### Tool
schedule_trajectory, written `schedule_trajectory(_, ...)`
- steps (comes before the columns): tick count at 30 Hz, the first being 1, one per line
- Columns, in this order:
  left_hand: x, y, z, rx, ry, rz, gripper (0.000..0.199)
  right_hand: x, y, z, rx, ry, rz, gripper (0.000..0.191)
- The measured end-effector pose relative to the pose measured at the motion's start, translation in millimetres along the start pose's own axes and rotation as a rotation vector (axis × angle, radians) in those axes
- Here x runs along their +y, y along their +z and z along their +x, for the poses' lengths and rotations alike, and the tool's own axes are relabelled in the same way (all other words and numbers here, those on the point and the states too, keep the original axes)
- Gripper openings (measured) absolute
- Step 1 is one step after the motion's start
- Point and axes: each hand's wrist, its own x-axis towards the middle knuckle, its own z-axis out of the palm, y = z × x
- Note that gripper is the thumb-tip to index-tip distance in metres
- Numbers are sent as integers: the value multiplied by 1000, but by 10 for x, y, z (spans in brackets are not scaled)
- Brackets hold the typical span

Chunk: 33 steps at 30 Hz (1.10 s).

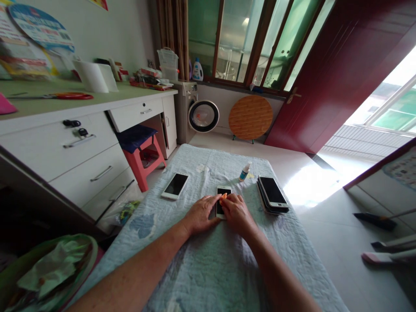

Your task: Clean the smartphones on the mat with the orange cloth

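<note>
A white phone with a dark screen (224, 190) lies upright in front of me on the cloth-covered table (195, 268). My left hand (203, 213) rests along its left side, thumb and fingers apart around the edge. Pinched in the fingers of my right hand (236, 211) is a small orange cloth (222, 198), which touches the screen. The two hands hide part of the phone. Another white phone (176, 186) lies to the left. On the right a white-framed phone (273, 191) tops a stack of dark devices. Behind the middle phone stands a small spray bottle (245, 172).
At the left are a white desk (136, 102) with scissors (69, 95) and paper rolls, a red stool (141, 160) and a waste bin (94, 255). A washing machine (185, 108) with its door open and a round wooden board (250, 117) stand beyond the table.
</note>
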Motion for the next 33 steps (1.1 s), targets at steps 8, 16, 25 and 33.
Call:
schedule_trajectory(8, 41, -40, 12, -3, -15, -14, 64, -115, 4, -5, -66, -125, 166, 17)
schedule_trajectory(16, 12, -67, 16, -45, -15, 8, 54, 16, -294, -69, -288, -38, 167, 19)
schedule_trajectory(25, 30, -103, 16, -69, -42, -18, 45, 68, -382, -134, -374, 57, 106, 17)
schedule_trajectory(33, 9, -74, 30, -80, -50, 12, 41, -77, -175, -116, -282, 35, 5, 14)
